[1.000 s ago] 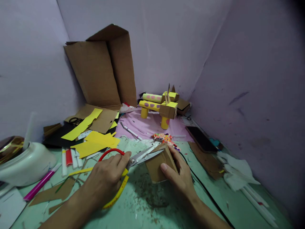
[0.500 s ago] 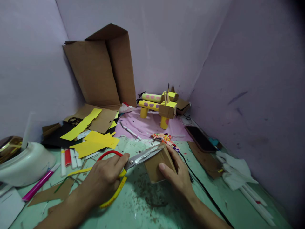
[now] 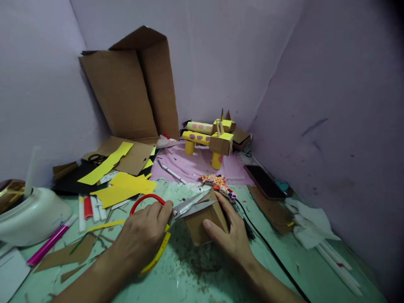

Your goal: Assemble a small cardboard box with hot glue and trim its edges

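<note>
My left hand [image 3: 145, 230] is closed around the handles of a pair of scissors [image 3: 189, 205], one loop red and the other wrapped in yellow. The blades are parted and lie at the top edge of a small brown cardboard box [image 3: 202, 227]. My right hand [image 3: 229, 231] grips this box from its right side, thumb on the near face and fingers behind. Whether the blades have card between them is hard to make out. Just beyond the box lies a colourful patterned piece [image 3: 217, 183] with a black cord [image 3: 268, 244] running from it.
Two yellow spotted cardboard animals [image 3: 202, 138] stand on pink cloth at the back. Left are yellow paper scraps [image 3: 126, 189], markers [image 3: 88, 208], a white pot [image 3: 38, 214] and a large cardboard box [image 3: 120, 92]. A phone [image 3: 264, 182] and white rolled sticks [image 3: 337, 263] lie right.
The scissor blades have opened wider at the box's top edge. Both hands and the small box have shifted slightly, the box tilting a little to the left.
</note>
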Available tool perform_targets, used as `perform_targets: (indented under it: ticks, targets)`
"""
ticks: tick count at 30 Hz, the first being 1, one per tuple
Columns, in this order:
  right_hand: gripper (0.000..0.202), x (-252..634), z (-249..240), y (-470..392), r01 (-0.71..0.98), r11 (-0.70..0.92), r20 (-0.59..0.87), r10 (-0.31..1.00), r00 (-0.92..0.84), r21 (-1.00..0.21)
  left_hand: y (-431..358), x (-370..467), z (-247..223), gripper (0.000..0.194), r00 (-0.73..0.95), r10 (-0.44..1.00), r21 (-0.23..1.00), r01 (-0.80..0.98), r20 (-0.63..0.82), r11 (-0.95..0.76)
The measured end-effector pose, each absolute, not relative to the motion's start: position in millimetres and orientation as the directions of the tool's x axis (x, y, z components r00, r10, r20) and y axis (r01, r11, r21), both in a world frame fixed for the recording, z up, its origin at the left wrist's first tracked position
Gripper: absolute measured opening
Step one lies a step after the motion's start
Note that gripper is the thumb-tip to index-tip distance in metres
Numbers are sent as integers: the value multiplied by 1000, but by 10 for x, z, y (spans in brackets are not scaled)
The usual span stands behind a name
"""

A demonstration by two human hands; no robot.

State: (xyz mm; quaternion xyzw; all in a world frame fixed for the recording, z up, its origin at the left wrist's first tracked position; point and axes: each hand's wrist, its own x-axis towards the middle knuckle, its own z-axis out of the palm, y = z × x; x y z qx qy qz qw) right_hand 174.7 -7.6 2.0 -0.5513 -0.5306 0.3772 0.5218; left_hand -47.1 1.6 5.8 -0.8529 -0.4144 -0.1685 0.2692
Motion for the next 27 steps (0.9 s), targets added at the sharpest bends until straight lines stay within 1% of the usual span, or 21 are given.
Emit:
perform_targets:
  ticks: [3, 7, 11, 14, 19, 23, 27]
  targets:
    - [81, 1750, 8, -69, 178, 72, 98, 985, 140, -981, 33, -494, 12, 36, 600, 611, -259, 789, 517, -557]
    - [81, 1751, -49, -57, 170, 64, 91, 983, 159, -983, 61, -519, -31, 40, 596, 636, -196, 786, 490, -586]
    - [80, 1748, -87, -47, 169, 74, 103, 980, 169, -983, 79, -525, -12, 46, 592, 625, -171, 781, 509, -601]
    - [80, 1754, -57, -41, 190, 48, 79, 984, 159, -981, 86, -526, 52, 49, 626, 598, -169, 748, 501, -641]
    - [83, 1766, 18, -32, 264, 26, 65, 988, 141, -964, 92, -570, 155, 47, 637, 605, -126, 731, 478, -670]
    - [84, 1747, 29, -30, 262, 29, 70, 987, 145, -965, 67, -599, 160, 43, 636, 659, -40, 731, 401, -681]
    - [78, 1722, 20, -35, 166, 6, 35, 984, 176, -986, 31, -570, 131, 37, 597, 723, 110, 740, 348, -664]
